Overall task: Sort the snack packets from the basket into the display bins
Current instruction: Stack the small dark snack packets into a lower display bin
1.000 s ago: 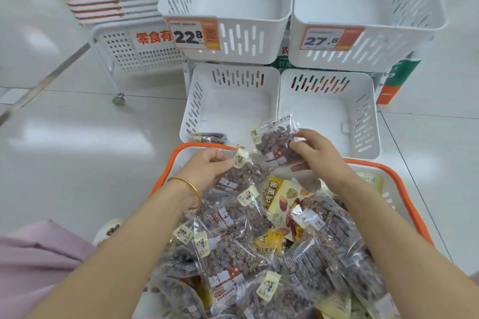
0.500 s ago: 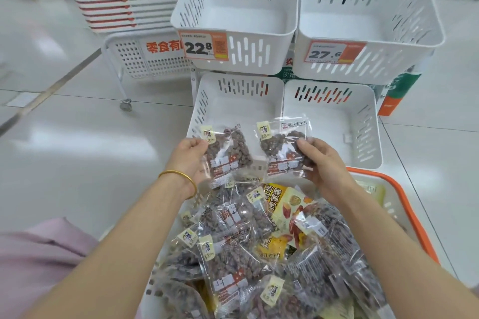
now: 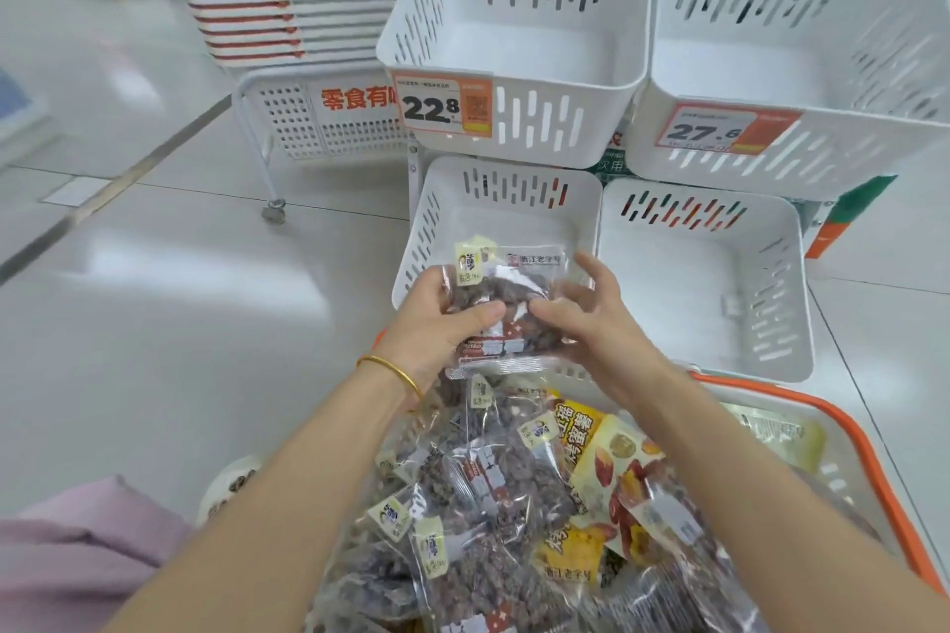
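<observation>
Packets of clear, crinkled film, flat and rectangular and filled with dark brown lumps, are held stacked above the front edge of a slotted white plastic bin. They are gripped by the left hand, thumb across the front, and pinched at the right side by the right hand. Their long axis runs away from the person, with the yellow-tagged tops toward the bin's back wall. More are heaped in the orange-rimmed basket.

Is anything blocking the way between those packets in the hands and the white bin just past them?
Nothing visible. The left hand and right hand hold the packets over the near edge of the lower left bin; its top is open and the floor that shows is bare.
</observation>
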Demonstrator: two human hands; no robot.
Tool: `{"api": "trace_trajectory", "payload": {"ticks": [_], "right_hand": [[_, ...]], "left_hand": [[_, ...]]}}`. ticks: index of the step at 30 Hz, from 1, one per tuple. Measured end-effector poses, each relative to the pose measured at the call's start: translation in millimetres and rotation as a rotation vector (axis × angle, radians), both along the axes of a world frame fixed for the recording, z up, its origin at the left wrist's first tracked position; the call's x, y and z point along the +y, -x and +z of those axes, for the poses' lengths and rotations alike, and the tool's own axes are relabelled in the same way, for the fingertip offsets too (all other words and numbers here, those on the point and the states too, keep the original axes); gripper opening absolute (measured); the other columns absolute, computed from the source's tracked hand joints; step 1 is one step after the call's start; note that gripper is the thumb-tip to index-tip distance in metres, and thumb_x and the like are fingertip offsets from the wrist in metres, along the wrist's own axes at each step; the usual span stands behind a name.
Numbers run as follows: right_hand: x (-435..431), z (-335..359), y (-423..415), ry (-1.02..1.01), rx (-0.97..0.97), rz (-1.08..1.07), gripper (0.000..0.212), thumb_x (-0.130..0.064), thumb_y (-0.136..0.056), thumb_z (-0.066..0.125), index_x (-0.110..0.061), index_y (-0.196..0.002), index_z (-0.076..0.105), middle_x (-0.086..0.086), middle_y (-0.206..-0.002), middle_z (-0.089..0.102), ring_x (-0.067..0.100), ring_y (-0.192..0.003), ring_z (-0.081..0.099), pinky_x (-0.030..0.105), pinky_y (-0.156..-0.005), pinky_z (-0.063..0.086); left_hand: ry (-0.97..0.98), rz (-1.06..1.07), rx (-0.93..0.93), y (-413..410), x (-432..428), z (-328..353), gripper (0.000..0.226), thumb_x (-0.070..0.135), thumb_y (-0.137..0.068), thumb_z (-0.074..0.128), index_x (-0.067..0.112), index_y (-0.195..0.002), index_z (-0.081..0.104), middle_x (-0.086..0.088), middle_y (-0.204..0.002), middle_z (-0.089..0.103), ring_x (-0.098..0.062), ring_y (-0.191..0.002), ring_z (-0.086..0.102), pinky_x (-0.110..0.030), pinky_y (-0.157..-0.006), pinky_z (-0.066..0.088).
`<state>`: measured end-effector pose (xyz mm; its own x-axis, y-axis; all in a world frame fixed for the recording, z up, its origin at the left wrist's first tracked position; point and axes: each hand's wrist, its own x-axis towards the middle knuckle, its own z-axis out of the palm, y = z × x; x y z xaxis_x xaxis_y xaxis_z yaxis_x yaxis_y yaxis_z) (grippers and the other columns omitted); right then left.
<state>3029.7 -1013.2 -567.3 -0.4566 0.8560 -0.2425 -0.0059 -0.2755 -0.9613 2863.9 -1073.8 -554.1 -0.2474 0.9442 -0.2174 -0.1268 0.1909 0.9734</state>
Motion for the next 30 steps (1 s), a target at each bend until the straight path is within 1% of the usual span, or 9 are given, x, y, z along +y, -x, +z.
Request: {"api": "trace_trajectory", "payload": {"ticks": [2,6,9,11,14,19,22,25,30], "right_hand": [[28.4,13.9,-0.7,0.064,-0.013,0.181,0.094,-0.04,-0.063,0.083,-0.04,-0.138,0.026,-0.002,-0.12,0.053,0.021,-0.095,0.067,0.038,-0.074,0.056],[80.2,25.2,24.9,0.022,-0.198,0.328,0.074,-0.017,-0.067,0.082,-0.026,-0.13,0.043,0.011,-0.119,0.06,0.024,-0.096,0.067,0.039,-0.069,0.058],[109.4,16.7,49.8,-0.011,-0.173,0.198,0.057,-0.007,-0.074,0.075,-0.019,-0.122,0.046,0.008,-0.111,0.064,0.02,-0.09,0.069,0.039,-0.067,0.059],[124.9,3.0,61.9,-0.052,-0.179,0.041,0.053,-0.005,-0.075,0.075,-0.018,-0.118,0.046,0.003,-0.111,0.062,0.019,-0.09,0.067,0.04,-0.066,0.06],[142.9,-31.7,79.9,-0.258,-0.403,-0.12,0.051,-0.008,-0.074,0.079,-0.02,-0.109,0.045,-0.001,-0.109,0.056,0.023,-0.086,0.064,0.045,-0.07,0.058],[153.3,-84.1,114.0,-0.479,-0.623,-0.019,0.046,-0.005,-0.077,0.074,-0.011,-0.111,0.044,0.005,-0.1,0.05,0.022,-0.081,0.049,0.032,-0.066,0.043],[152.7,-105.0,122.0,-0.427,-0.688,0.207,0.043,-0.003,-0.082,0.068,-0.013,-0.117,0.046,0.006,-0.116,0.051,0.026,-0.098,0.052,0.031,-0.075,0.044],[155.3,-106.5,123.2,-0.331,-0.716,0.287,0.06,0.003,-0.086,0.055,-0.019,-0.139,0.036,0.011,-0.136,0.041,0.026,-0.096,0.05,0.037,-0.076,0.05],[148.1,-97.7,123.8,-0.145,-0.634,0.363,0.062,0.003,-0.086,0.044,-0.021,-0.142,0.032,0.011,-0.129,0.043,0.024,-0.102,0.047,0.037,-0.089,0.046]], "left_hand": [[-0.065,-0.045,0.13,15.5,12.3,0.3,0.038,0.009,-0.077,0.073,0.027,-0.103,0.052,-0.009,-0.114,0.061,-0.026,-0.106,0.061,-0.045,-0.095,0.049],[-0.189,-0.047,0.306,36.7,42.2,6.2,0.038,0.008,-0.077,0.074,0.026,-0.104,0.054,-0.001,-0.107,0.061,-0.016,-0.095,0.061,-0.025,-0.084,0.054],[-0.144,0.059,0.492,56.2,58.4,-9.4,0.062,0.022,-0.08,0.072,0.022,-0.135,0.042,0.005,-0.132,0.047,-0.009,-0.121,0.045,-0.023,-0.102,0.036],[-0.059,0.125,0.753,69.8,56.3,-32.0,0.068,0.03,-0.083,0.068,0.018,-0.141,0.035,0.004,-0.136,0.04,-0.011,-0.129,0.035,-0.022,-0.104,0.025],[0.067,-0.006,1.013,77.6,44.6,-70.9,0.072,0.042,-0.084,0.061,0.015,-0.143,0.031,-0.004,-0.14,0.038,-0.023,-0.133,0.032,-0.028,-0.106,0.024],[0.089,-0.016,0.952,73.3,39.1,-86.3,0.076,0.045,-0.088,0.055,0.02,-0.148,0.015,0.002,-0.151,0.02,-0.014,-0.138,0.016,-0.027,-0.112,0.018],[0.096,-0.023,0.887,73.7,39.7,-85.8,0.076,0.044,-0.087,0.056,0.023,-0.148,0.015,0.004,-0.152,0.019,-0.012,-0.138,0.015,-0.027,-0.111,0.019],[0.098,-0.022,0.861,73.3,39.5,-85.6,0.078,0.044,-0.087,0.057,0.024,-0.148,0.014,0.005,-0.152,0.02,-0.012,-0.139,0.016,-0.028,-0.111,0.02],[0.085,-0.017,0.851,73.4,39.8,-85.3,0.078,0.043,-0.087,0.059,0.023,-0.148,0.015,0.004,-0.152,0.021,-0.013,-0.139,0.017,-0.028,-0.11,0.021]]}}
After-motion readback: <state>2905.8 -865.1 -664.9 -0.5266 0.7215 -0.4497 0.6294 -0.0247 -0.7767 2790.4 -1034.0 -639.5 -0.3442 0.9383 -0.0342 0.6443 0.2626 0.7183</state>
